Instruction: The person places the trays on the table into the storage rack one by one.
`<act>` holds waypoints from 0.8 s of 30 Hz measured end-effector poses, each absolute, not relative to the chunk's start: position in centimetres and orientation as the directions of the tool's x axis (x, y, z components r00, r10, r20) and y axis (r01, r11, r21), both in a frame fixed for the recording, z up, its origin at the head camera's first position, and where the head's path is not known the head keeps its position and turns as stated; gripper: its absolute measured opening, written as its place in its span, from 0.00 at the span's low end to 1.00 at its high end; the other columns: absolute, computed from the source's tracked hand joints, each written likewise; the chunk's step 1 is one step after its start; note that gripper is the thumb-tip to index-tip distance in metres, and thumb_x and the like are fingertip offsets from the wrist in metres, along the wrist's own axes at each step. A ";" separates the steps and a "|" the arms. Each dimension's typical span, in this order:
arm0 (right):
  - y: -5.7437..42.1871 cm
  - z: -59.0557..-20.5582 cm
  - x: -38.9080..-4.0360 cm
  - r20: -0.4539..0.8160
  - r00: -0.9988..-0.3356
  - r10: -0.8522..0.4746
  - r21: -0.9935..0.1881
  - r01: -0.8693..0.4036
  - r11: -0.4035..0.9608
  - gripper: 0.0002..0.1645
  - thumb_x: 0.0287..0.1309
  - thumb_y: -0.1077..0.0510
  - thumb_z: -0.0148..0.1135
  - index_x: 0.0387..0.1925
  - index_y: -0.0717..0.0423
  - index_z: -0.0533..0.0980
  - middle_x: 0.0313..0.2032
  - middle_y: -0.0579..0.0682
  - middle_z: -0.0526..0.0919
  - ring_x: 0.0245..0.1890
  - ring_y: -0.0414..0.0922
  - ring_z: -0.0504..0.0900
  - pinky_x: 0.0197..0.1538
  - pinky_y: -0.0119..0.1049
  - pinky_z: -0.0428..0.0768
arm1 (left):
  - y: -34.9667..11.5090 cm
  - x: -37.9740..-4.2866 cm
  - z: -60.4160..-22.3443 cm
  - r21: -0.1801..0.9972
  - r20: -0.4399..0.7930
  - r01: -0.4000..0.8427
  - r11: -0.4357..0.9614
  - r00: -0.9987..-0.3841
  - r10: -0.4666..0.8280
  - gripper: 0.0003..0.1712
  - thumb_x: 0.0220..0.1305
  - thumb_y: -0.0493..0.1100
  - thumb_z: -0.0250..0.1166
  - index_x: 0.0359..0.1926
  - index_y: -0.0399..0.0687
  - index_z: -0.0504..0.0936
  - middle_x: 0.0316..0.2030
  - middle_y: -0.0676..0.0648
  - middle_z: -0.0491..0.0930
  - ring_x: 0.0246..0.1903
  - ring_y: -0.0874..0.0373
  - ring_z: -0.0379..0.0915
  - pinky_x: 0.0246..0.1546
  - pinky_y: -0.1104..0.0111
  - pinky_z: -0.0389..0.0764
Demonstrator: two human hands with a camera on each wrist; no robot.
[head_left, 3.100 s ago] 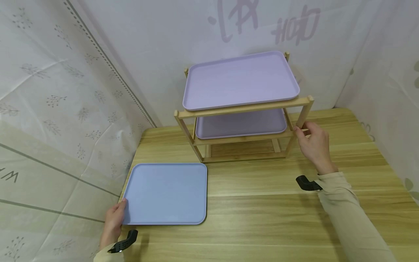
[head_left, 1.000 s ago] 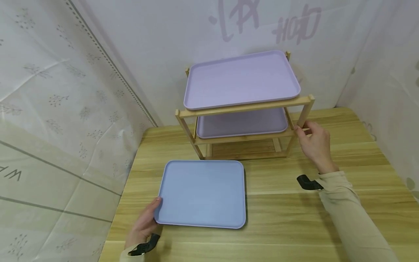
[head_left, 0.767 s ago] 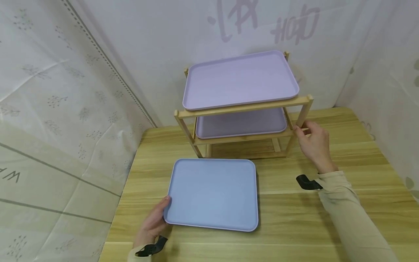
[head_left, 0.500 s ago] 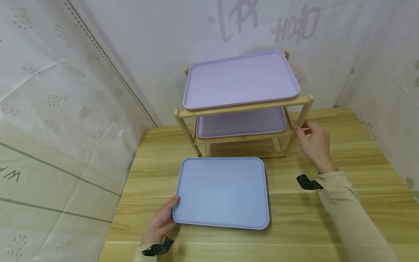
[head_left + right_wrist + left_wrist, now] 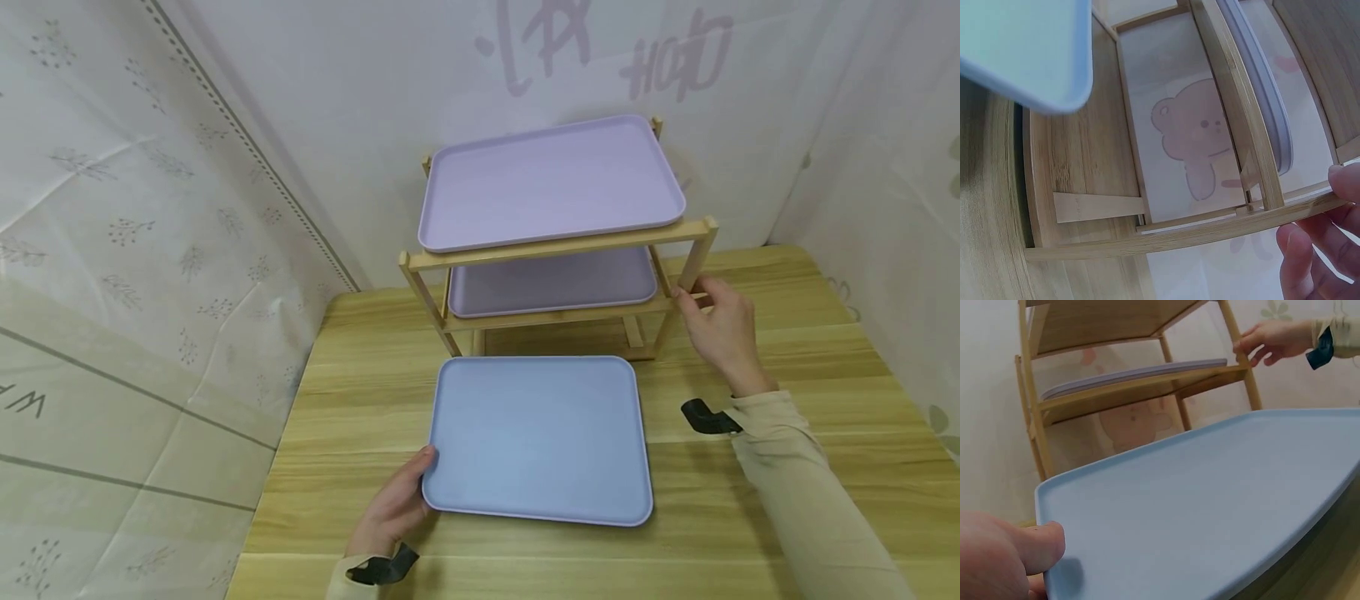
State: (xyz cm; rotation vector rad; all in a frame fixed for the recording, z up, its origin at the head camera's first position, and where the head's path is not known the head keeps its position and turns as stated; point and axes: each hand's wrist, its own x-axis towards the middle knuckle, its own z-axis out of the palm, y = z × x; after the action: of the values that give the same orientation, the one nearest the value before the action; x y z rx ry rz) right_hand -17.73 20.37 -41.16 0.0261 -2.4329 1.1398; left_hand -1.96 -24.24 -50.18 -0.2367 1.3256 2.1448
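Note:
My left hand [image 5: 397, 504] grips the left edge of a blue rectangular tray [image 5: 538, 440], thumb on the rim. The left wrist view shows the tray [image 5: 1210, 494] raised off the table, its underside hidden. Directly behind it stands a three-tier wooden rack [image 5: 558, 248]. One purple tray [image 5: 551, 183] lies on the top tier and another purple tray [image 5: 555, 283] on the middle tier. With thumb and fingers, my right hand [image 5: 720, 329] pinches the rack's front right post; the right wrist view shows these fingers [image 5: 1297, 250] around the post.
The wood-grain table [image 5: 330, 433] extends to both sides of the rack. A patterned curtain [image 5: 150, 250] hangs along the left, with more printed cloth behind the rack and on the right. The bottom tier [image 5: 1085, 162] has a bare wooden board.
My left hand has carried the blue tray rightward from the table's left side, lifting it to in front of the rack. The right hand and the rack have stayed put.

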 end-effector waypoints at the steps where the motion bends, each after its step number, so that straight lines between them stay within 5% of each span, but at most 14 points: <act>1: 20.4 -41.2 -17.7 0.404 -0.899 0.168 -0.725 -0.203 0.658 0.15 0.64 0.54 0.58 0.41 0.64 0.81 0.38 0.61 0.85 0.32 0.51 0.80 0.29 0.23 0.67 | -24.0 -2.0 -50.2 0.751 -0.450 -0.577 -0.321 -0.803 0.390 0.17 0.79 0.51 0.34 0.53 0.66 0.70 0.47 0.62 0.78 0.49 0.67 0.74 0.55 0.67 0.73; 5: 20.5 -41.0 -17.7 0.401 -0.901 0.165 -0.725 -0.202 0.659 0.16 0.64 0.54 0.58 0.42 0.63 0.81 0.38 0.61 0.85 0.32 0.51 0.80 0.30 0.23 0.67 | -23.0 -2.4 -50.3 0.743 -0.462 -0.584 -0.326 -0.801 0.381 0.15 0.79 0.51 0.36 0.54 0.63 0.68 0.47 0.61 0.77 0.49 0.67 0.73 0.56 0.67 0.72; 11: 20.5 -40.9 -17.7 0.424 -0.892 0.158 -0.717 -0.224 0.660 0.14 0.63 0.54 0.60 0.41 0.63 0.81 0.37 0.61 0.86 0.29 0.35 0.76 0.29 0.21 0.67 | -21.8 -2.9 -50.5 0.723 -0.472 -0.592 -0.356 -0.799 0.372 0.14 0.78 0.50 0.38 0.55 0.62 0.68 0.47 0.61 0.77 0.50 0.66 0.73 0.56 0.67 0.73; 18: 20.5 -41.0 -17.7 0.441 -0.885 0.146 -0.712 -0.247 0.657 0.14 0.63 0.56 0.60 0.40 0.64 0.81 0.38 0.63 0.85 0.31 0.54 0.82 0.28 0.19 0.66 | -21.2 -3.4 -50.7 0.708 -0.457 -0.598 -0.375 -0.793 0.403 0.16 0.78 0.51 0.37 0.62 0.61 0.61 0.49 0.60 0.76 0.51 0.65 0.72 0.57 0.65 0.72; 24: 20.6 -41.3 -17.8 0.424 -0.894 0.144 -0.716 -0.234 0.658 0.14 0.63 0.55 0.60 0.41 0.63 0.81 0.39 0.62 0.85 0.31 0.50 0.81 0.27 0.19 0.67 | -20.9 -3.9 -50.8 0.680 -0.477 -0.618 -0.395 -0.782 0.401 0.18 0.78 0.51 0.36 0.64 0.57 0.57 0.48 0.57 0.77 0.51 0.63 0.73 0.56 0.62 0.73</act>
State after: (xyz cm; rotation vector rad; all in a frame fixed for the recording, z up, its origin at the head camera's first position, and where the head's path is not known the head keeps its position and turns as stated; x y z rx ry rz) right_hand -17.82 20.61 -41.25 0.0703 -2.4267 1.1361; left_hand -3.89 -20.93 -50.81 -0.3148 1.2046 2.1858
